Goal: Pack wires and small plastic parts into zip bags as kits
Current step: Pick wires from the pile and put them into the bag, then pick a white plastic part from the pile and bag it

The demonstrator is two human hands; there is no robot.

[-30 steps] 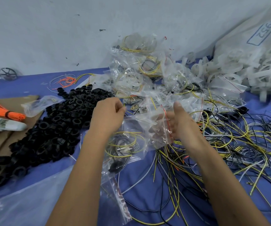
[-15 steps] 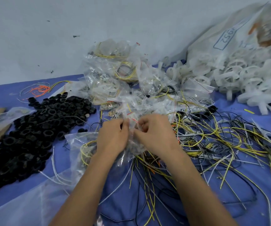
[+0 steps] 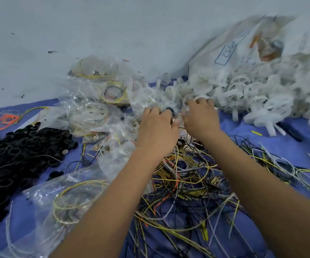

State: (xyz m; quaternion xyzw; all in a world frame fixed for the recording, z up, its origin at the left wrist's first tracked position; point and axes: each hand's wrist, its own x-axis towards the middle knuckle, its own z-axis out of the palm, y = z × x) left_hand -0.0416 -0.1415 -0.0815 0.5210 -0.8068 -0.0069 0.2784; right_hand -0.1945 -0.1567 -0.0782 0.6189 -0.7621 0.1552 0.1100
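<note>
Here both hands (image 3: 178,121), fingers curled, grip a clear zip bag (image 3: 146,99) (contents blurred)

Two hands are in view, the left hand (image 3: 157,128) and the right hand (image 3: 199,118). One heap of black plastic rings (image 3: 16,157) holds far too many to count. One heap of white plastic wheels (image 3: 252,95) is likewise past counting and blurred. One large white sack (image 3: 230,51) lies behind it. One tangle of loose wires (image 3: 191,183) cannot be numbered. Filled zip bags (image 3: 98,101) form one pile, roughly a dozen; one more filled bag (image 3: 70,200) lies apart. One small bundle of orange wire (image 3: 5,120) sits far left.
</note>
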